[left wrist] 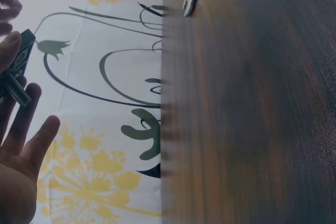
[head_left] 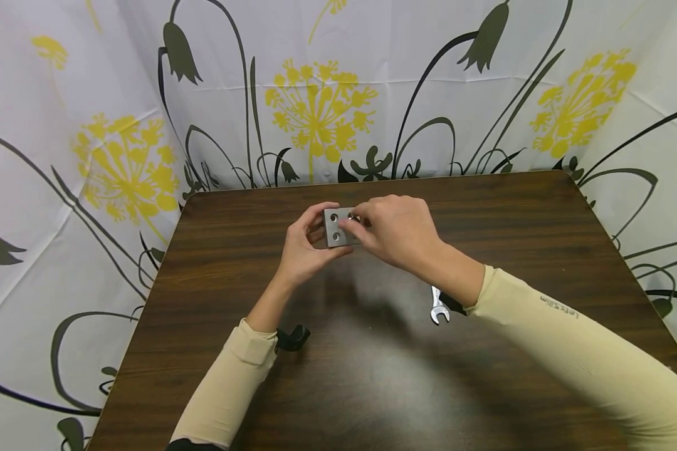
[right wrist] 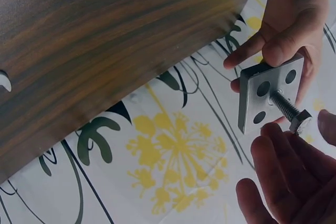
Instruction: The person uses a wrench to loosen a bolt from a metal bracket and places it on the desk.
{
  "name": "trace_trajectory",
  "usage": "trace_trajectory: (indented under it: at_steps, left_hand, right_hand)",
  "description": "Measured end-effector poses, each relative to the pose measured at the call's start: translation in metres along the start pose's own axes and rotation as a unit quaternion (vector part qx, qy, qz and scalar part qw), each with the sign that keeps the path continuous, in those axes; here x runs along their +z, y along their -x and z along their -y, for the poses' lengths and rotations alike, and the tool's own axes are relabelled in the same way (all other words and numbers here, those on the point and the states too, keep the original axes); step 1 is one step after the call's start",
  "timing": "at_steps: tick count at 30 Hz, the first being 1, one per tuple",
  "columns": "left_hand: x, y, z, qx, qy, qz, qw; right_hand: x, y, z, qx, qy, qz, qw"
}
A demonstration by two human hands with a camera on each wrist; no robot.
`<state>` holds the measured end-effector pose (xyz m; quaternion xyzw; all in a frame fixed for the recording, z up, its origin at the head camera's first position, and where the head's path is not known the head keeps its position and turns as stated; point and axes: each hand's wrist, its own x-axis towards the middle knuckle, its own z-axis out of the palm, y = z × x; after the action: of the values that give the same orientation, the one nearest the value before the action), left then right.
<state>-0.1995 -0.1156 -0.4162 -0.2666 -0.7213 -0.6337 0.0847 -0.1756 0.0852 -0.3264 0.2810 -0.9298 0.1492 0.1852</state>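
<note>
In the head view, a flat grey metal plate [head_left: 333, 227] with several round holes is held up above the table. My left hand [head_left: 306, 243] grips it by its edges, thumb below and fingers above. A hex bolt [right wrist: 286, 109] stands in one hole, its head on the side of my right hand [head_left: 397, 230]. My right thumb and fingers are curled about the bolt's head. Part of the plate lies hidden behind that hand. The left wrist view shows the bolt's threaded shank [left wrist: 18, 92] and the dark plate [left wrist: 25, 45] at the far left.
A silver open-ended wrench [head_left: 439, 308] lies on the dark wooden table [head_left: 248, 263], partly under my right wrist in the head view. Behind the table hangs a white curtain [head_left: 338, 37] printed with yellow and grey flowers.
</note>
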Motion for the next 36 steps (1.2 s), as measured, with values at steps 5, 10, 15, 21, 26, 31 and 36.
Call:
trace_trajectory:
  at_steps: [5, 10, 15, 21, 26, 31, 36]
  left_hand:
    - [0.0, 0.0, 0.002, 0.006, 0.0, 0.004, 1.0]
    - [0.001, 0.0, 0.0, -0.007, -0.005, 0.002, 1.0]
    - [0.001, 0.0, -0.011, -0.007, -0.006, 0.003, 1.0]
    - [0.003, 0.0, -0.03, -0.008, -0.002, 0.005, 0.9999]
    - [0.003, -0.001, -0.02, -0.007, -0.004, 0.003, 1.0]
    - [0.001, 0.0, -0.002, -0.002, -0.008, 0.0, 1.0]
    - [0.0, 0.001, 0.0, -0.001, -0.004, -0.001, 1.0]
  right_hand:
    - [-0.001, 0.0, 0.0, -0.012, -0.006, 0.008, 1.0]
    - [-0.002, 0.002, -0.002, -0.067, -0.008, 0.008, 0.998]
    - [-0.002, 0.003, -0.001, -0.069, -0.008, 0.001, 0.998]
    - [-0.002, 0.001, 0.0, -0.015, 0.0, -0.015, 1.0]
    - [-0.003, 0.0, 0.001, 0.005, -0.007, -0.007, 1.0]
    - [-0.001, 0.001, 0.0, -0.036, -0.012, 0.0, 0.999]
    - [0.0, 0.002, 0.0, -0.063, -0.021, 0.014, 0.998]
